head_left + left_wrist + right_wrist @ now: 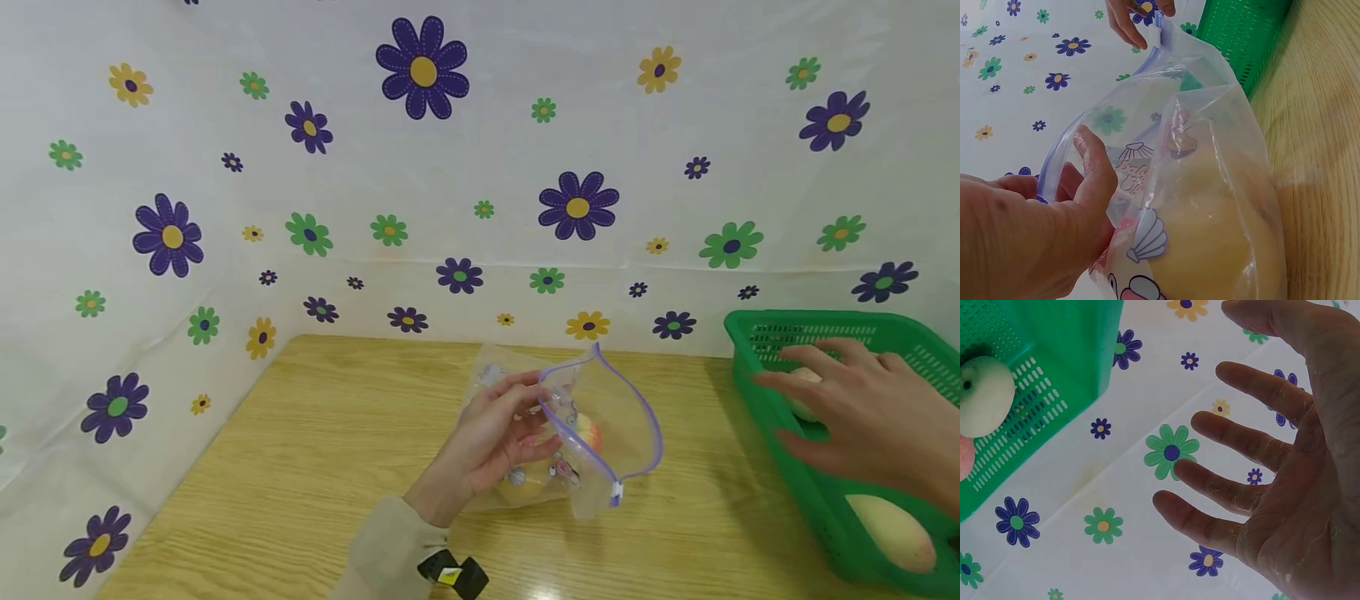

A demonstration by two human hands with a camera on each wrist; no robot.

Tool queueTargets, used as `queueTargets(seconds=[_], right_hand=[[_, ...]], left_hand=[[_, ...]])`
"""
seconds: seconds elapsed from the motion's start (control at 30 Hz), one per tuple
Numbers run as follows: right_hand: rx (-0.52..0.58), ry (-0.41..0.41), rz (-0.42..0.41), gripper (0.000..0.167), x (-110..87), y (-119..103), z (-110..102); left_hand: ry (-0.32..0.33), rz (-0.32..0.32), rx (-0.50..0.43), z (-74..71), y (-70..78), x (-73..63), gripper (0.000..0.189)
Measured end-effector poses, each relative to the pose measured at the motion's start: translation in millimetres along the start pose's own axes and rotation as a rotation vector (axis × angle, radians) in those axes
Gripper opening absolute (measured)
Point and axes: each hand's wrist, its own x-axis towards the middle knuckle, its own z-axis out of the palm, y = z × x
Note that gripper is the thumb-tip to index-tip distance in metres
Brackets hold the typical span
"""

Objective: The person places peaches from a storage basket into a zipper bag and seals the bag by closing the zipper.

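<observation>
My left hand (498,433) holds the mouth of a clear zip bag (600,483), with the rim passing between its fingers. The bag has a purple seal, a white slider and printed shells, and its mouth gapes toward the right. Inside it sits a yellowish round fruit (1210,231), with a red and yellow patch (590,435) showing through the plastic in the head view. Over the green basket (787,500) at the right is my right hand (885,408), fingers spread and holding nothing. Below its fingers lies a pale fruit (806,396), partly covered in the head view.
Another pale, longish fruit (892,533) lies in the near part of the basket. The bag and basket stand on a wood-grain table (315,450). A white cloth (480,150) with printed flowers hangs behind and along the left side.
</observation>
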Motion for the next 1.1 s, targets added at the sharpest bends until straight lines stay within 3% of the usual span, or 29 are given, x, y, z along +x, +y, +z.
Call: queueTargets(seconds=[0.27,0.53,0.87,1.1], right_hand=[[0.005,0.027,0.024,0.055,-11.4,8,10],[-0.006,-0.046,0.085,0.065,-16.6,20,15],[-0.024,-0.001,0.06,0.065,-14.8,29,19],[-0.075,-0.03,0.035,0.063,-10.3,37,24]], left_hand=[[0.01,-0.002,0.004,-1.5,-2.0,-0.5,0.035],[0.002,0.001,-0.001,-1.3,-1.2,0.0,0.034],[-0.012,0.004,0.004,-0.8,-1.4,-0.1,0.035],[-0.011,0.001,0.006,-0.7,-1.5,-1.3,0.033]])
